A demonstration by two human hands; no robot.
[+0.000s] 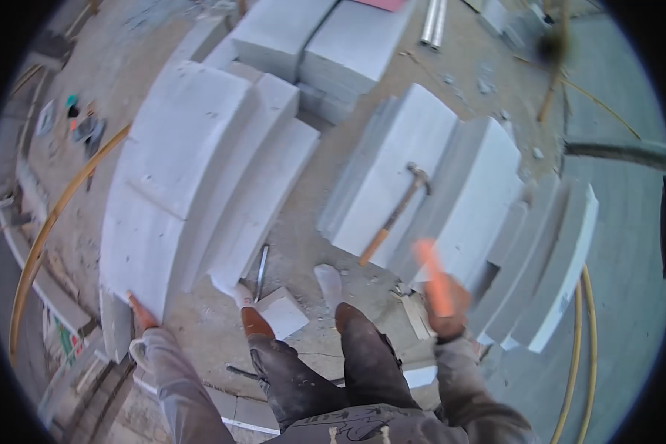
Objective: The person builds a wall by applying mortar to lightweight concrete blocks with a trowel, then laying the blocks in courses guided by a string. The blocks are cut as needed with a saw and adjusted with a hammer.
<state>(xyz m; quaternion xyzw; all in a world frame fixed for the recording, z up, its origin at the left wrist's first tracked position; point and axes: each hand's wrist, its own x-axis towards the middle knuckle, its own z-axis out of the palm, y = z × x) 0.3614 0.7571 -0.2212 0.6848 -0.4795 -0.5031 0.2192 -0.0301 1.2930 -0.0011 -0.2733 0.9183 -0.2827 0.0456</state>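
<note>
My right hand [449, 309] is closed around a bright orange elongated object [435, 277], smeared by motion, so its kind cannot be made out. It is held above the lower end of the right-hand white blocks [488, 174]. My left hand [142, 317] lies at the near lower corner of a large white block [174, 126], a finger stretched along its edge. On another white block, right of centre, rests a hammer [396, 214] with a wooden handle and metal head.
Strapped white blocks [348, 44] stand at the far side. Between my feet and the left stack lie a metal bar [262, 272] and a white square piece [282, 313]. Yellow hoses [52, 214] curve along the left and right. Small tools [89, 127] are on the dusty floor.
</note>
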